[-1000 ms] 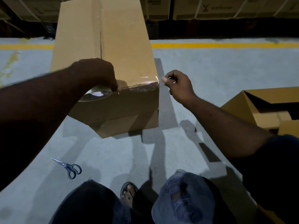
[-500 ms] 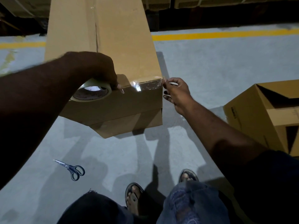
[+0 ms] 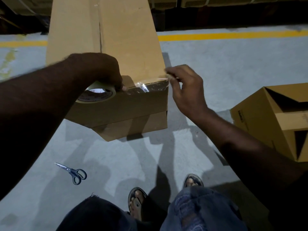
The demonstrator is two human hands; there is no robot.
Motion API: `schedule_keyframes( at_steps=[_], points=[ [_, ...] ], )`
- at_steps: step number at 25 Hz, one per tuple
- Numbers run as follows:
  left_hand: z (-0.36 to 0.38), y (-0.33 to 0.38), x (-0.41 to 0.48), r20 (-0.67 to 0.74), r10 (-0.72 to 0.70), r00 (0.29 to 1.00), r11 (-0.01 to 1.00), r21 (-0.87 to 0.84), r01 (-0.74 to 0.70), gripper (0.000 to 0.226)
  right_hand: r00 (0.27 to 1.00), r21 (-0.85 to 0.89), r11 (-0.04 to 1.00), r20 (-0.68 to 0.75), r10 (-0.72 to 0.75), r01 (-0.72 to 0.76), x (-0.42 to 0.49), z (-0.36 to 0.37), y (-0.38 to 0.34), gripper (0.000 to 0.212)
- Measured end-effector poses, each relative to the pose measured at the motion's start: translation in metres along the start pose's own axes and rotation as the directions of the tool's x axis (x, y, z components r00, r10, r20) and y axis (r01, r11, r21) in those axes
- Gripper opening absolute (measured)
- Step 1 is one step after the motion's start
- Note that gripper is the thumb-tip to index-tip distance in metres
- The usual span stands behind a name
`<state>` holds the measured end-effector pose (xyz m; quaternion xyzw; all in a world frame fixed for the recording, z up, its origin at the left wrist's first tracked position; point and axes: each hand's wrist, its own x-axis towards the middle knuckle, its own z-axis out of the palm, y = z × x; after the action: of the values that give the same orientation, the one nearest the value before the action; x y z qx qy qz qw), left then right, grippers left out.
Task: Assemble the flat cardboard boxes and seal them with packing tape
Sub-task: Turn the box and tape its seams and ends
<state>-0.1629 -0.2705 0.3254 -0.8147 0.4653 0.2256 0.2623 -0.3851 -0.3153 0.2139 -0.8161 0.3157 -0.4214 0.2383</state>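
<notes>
A tall brown cardboard box [image 3: 126,47] stands on the floor in front of me, its top flaps meeting along a centre seam. My left hand [image 3: 98,70] grips a roll of clear packing tape [image 3: 97,95] against the box's near top edge. A strip of clear tape [image 3: 148,86] runs from the roll along that edge to the right corner. My right hand [image 3: 185,87] is at that corner, with curled fingers pinching the tape's free end.
Blue-handled scissors [image 3: 75,172] lie on the grey floor at the lower left. A second brown box [image 3: 275,119] with open flaps sits at the right. A yellow floor line [image 3: 233,36] and stacked cartons [image 3: 233,1] lie beyond. My sandalled feet [image 3: 136,202] are below.
The roll has been drawn left along the box edge, lengthening the tape strip. My right hand has risen from beside the corner to its top. The view has shifted down and right.
</notes>
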Motion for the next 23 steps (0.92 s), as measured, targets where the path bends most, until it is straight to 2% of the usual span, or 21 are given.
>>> schedule_keyframes(
  at_steps=[1,3,5,8,14,20,23],
  points=[
    [0.001,-0.001,0.001,-0.006,0.012,1.000,1.000,0.024,-0.012,0.044,0.989,0.006,0.990,0.058,-0.140,0.139,0.003,-0.002,0.001,0.020],
    [0.003,-0.003,0.003,-0.031,0.030,0.999,0.999,0.019,-0.029,0.045,0.936,-0.050,0.954,0.216,-0.277,0.294,0.012,0.001,0.008,0.021],
    [0.008,-0.007,0.004,-0.058,0.039,0.998,0.999,0.001,-0.039,0.046,0.895,-0.120,0.925,0.326,-0.305,0.359,0.020,0.004,0.015,0.026],
    [0.012,-0.010,0.007,-0.106,0.047,0.993,0.999,-0.005,-0.048,0.046,0.864,-0.152,0.895,0.369,-0.343,0.420,0.025,0.007,0.025,0.030],
    [0.022,-0.017,-0.005,-0.192,0.082,0.978,0.996,-0.019,-0.088,0.053,0.902,-0.115,0.943,0.345,-0.258,0.313,0.024,0.010,0.023,0.030],
    [0.026,-0.041,-0.057,-0.270,0.229,0.935,0.937,-0.200,-0.287,0.053,0.914,-0.083,0.960,0.336,-0.227,0.268,0.024,0.006,0.017,0.029],
    [0.027,-0.065,-0.069,-0.267,0.189,0.945,0.959,-0.158,-0.236,0.063,0.919,-0.090,0.964,0.337,-0.206,0.249,0.024,0.006,0.013,0.028]
  ],
)
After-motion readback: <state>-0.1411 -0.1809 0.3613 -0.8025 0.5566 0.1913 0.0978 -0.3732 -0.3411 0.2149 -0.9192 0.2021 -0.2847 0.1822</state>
